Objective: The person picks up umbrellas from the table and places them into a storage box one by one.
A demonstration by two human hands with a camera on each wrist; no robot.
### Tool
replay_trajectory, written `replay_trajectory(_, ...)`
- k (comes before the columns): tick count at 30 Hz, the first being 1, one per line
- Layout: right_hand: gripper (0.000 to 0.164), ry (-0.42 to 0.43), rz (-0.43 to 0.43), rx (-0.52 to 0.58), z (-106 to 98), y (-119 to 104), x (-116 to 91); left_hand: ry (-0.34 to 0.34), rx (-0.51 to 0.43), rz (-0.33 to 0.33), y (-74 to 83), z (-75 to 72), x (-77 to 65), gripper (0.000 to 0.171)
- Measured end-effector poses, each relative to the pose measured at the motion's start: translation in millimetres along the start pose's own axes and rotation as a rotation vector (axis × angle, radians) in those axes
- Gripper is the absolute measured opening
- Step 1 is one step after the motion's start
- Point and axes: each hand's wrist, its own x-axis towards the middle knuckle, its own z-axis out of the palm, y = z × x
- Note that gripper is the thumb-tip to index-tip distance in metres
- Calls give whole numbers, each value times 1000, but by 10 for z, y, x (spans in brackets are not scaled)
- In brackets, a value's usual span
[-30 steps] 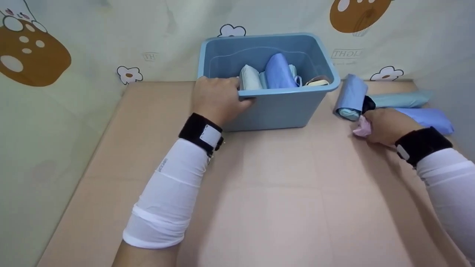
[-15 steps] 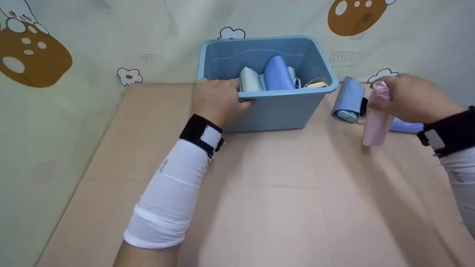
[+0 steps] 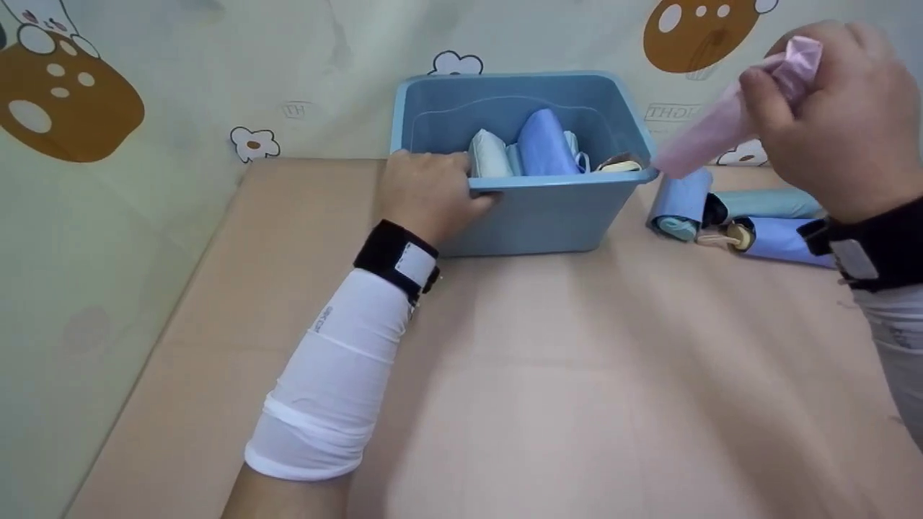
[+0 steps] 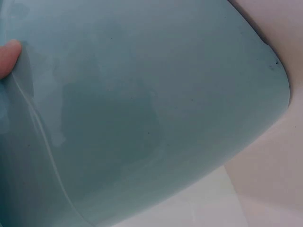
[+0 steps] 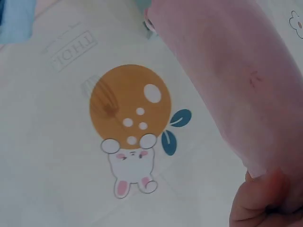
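Note:
My left hand (image 3: 425, 193) grips the near left rim of a blue plastic bin (image 3: 537, 220), fingers over the edge and thumb on the outside. In the left wrist view a fingertip (image 4: 9, 56) shows against the bin's wall. My right hand (image 3: 858, 122) holds a pink folded umbrella (image 3: 710, 137) by its gathered end, raised to the right of the bin. Its other end slants down to the left, by the bin's right rim. Inside the bin stand a pale green bundle (image 3: 492, 155), a blue-violet roll (image 3: 544, 144) and other items partly hidden.
Right of the bin lie a blue roll (image 3: 681, 198), a teal folded umbrella (image 3: 771, 203) with a black end, and a blue-violet umbrella (image 3: 786, 241) with a round beige end and strap. A patterned wall covering (image 3: 324, 86) rises behind the tan table (image 3: 533, 404).
My right hand has picked the pink umbrella up from the table, lifted it and tilted it towards the bin. The left hand stays on the rim.

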Motion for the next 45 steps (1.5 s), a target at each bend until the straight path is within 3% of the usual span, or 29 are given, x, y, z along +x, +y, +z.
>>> replay_trajectory(3, 48, 101, -70, 51, 94, -148, 55, -1, -4, -3, 12, -9, 5, 53)
replay_trajectory(6, 48, 112, -127, 111, 248, -348, 104, 2, -6, -5, 27, -10, 11, 53)
replay_trajectory(12, 44, -27, -249, 173, 721, -764, 114, 10, 4, -4, 62, 7, 26, 56)
replay_trajectory(21, 26, -198, -327, 161, 1389, -1111, 234, 19, 28, 4, 94, 25, 21, 58)
replay_trajectory(26, 18, -332, -289, 166, 1583, -1301, 346, 32, 35, 6, 93, 28, 19, 59)
replay_trajectory(31, 16, -520, -206, 148, 1636, -1401, 481, 60, 17, 13, 83, 23, 31, 56)
replay_trajectory(39, 37, -776, -179, 103, 1680, -1335, 570, 31, 28, 14, 71, 8, 23, 56)
replay_trajectory(45, 50, -842, -144, 70, 1707, -1322, 593, 23, 8, -4, 62, 14, 26, 54)
